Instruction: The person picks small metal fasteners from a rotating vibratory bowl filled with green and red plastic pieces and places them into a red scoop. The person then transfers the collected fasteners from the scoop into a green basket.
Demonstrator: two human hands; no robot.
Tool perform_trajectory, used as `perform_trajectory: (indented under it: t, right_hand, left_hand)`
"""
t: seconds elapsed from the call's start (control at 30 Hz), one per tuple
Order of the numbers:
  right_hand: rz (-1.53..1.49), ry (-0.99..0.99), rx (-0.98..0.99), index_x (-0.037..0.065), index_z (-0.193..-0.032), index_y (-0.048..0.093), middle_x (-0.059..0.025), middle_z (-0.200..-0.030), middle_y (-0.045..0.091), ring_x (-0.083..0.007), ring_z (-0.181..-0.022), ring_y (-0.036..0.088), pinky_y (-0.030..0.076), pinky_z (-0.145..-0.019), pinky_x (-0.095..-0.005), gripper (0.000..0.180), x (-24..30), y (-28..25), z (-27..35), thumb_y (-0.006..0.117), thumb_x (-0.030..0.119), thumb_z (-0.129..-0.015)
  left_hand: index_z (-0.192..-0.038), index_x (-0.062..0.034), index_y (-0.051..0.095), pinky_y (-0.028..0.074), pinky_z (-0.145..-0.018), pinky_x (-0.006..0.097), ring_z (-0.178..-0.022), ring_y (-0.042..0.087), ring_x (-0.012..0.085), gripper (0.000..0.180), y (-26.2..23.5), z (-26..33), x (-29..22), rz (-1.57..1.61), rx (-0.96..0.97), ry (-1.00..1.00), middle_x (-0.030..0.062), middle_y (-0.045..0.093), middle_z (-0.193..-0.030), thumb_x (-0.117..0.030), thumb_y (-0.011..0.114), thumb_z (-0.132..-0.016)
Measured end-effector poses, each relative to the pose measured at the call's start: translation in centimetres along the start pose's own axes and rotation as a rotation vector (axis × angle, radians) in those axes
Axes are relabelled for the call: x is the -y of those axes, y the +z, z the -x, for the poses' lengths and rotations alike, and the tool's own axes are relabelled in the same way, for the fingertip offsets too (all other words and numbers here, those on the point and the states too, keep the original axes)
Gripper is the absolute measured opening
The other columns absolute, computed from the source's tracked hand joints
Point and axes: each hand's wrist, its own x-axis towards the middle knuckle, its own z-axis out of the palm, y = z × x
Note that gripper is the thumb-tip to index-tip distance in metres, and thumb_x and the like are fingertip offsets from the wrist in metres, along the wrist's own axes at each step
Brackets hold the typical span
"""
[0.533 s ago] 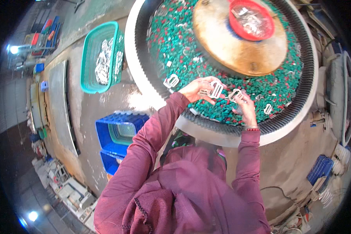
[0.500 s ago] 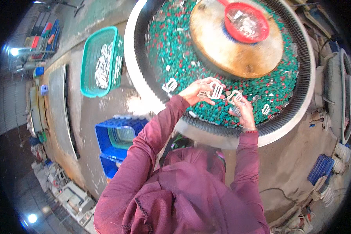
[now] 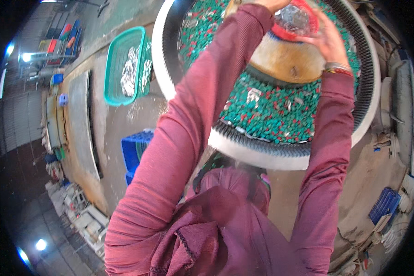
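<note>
A red plastic bowl (image 3: 313,24) holds a heap of small silvery-grey pieces and sits on the rust-stained round cover (image 3: 287,62) at the middle of a big round tub. My right hand (image 3: 332,42) cups the bowl's right side, with thumb and fingers around its rim. On the bowl's left is my left hand (image 3: 272,3), cut off by the upper edge so its fingers are hidden. Green and red pellets (image 3: 267,110) fill the tub around the cover. Among them lies a pale buckle-like piece (image 3: 253,95), below my arms.
The tub's white rim (image 3: 257,155) curves close in front of me. A green basket (image 3: 107,85) with silvery pieces stands on the floor at left. Nearer are blue crates (image 3: 132,154), partly behind my left arm. Another blue crate (image 3: 384,203) lies at far right.
Both hands have moved up and away from me, from above the pellets to the red bowl. The pale buckles seen at my fingers earlier no longer show there. The view has shifted slightly.
</note>
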Motion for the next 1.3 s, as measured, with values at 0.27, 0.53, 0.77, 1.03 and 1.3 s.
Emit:
perform_trajectory:
  t: [0.27, 0.53, 0.77, 1.03, 1.3]
  right_hand:
    - [0.872, 0.591, 0.267, 0.006, -0.108, 0.06, -0.0082, -0.071, 0.063, -0.0186, -0.062, 0.062, 0.05, -0.053, -0.0304, 0.03, -16.8, -7.1, 8.7, 0.058, 0.022, -0.082]
    - [1.577, -0.141, 0.579, 0.014, -0.103, 0.061, -0.014, -0.118, 0.044, -0.0318, -0.116, 0.038, 0.036, -0.093, -0.0526, 0.036, -30.1, 2.6, 8.2, 0.065, 0.006, -0.068]
    - [1.502, -0.448, 0.43, 0.011, -0.083, 0.056, -0.0056, -0.081, 0.056, -0.0241, -0.088, 0.052, 0.035, -0.08, -0.0465, 0.011, -32.5, 0.4, 9.6, 0.06, 0.012, -0.073]
    - [0.554, 0.41, 0.195, 0.002, -0.095, 0.064, -0.0077, -0.084, 0.066, -0.0146, -0.078, 0.063, 0.049, -0.06, -0.0309, 0.022, -28.5, -4.2, 14.1, 0.063, 0.017, -0.08]
    - [-0.746, 0.375, 0.159, 0.004, -0.098, 0.054, -0.0125, -0.096, 0.059, -0.0282, -0.085, 0.061, 0.055, -0.07, -0.0427, 0.022, -20.9, -2.4, 17.1, 0.052, 0.024, -0.089]
  left_hand:
    - [-0.106, -0.0063, 0.054, 0.051, -0.071, 0.046, -0.088, 0.06, 0.0352, 0.057, -14.1, 14.1, 23.6, -1.578, 0.059, -0.474, 0.0212, 0.058, -0.096, -0.039, 0.075, -0.063]
    - [-0.1, -0.0079, 0.044, 0.048, -0.067, 0.045, -0.085, 0.056, 0.0375, 0.04, -13.1, 19.6, 29.7, -1.333, -0.153, -0.287, 0.0189, 0.052, -0.092, -0.01, 0.066, -0.067]
    - [-0.094, -0.0112, 0.058, 0.051, -0.065, 0.039, -0.084, 0.06, 0.0274, 0.027, -13.1, 20.6, 28.7, -1.681, 0.162, -0.173, 0.0109, 0.06, -0.083, -0.009, 0.06, -0.067]
    - [-0.084, -0.0039, 0.059, 0.052, -0.062, 0.036, -0.08, 0.062, 0.03, 0.014, -9.8, 19.7, 34.7, -1.65, 0.084, -0.15, 0.0161, 0.061, -0.083, -0.014, 0.052, -0.079]
    - [-0.082, 0.0001, 0.06, 0.051, -0.065, 0.043, -0.072, 0.063, 0.0333, 0.02, -10.8, 18.5, 28.6, -1.424, 0.257, -0.195, 0.0192, 0.062, -0.076, -0.018, 0.058, -0.075]
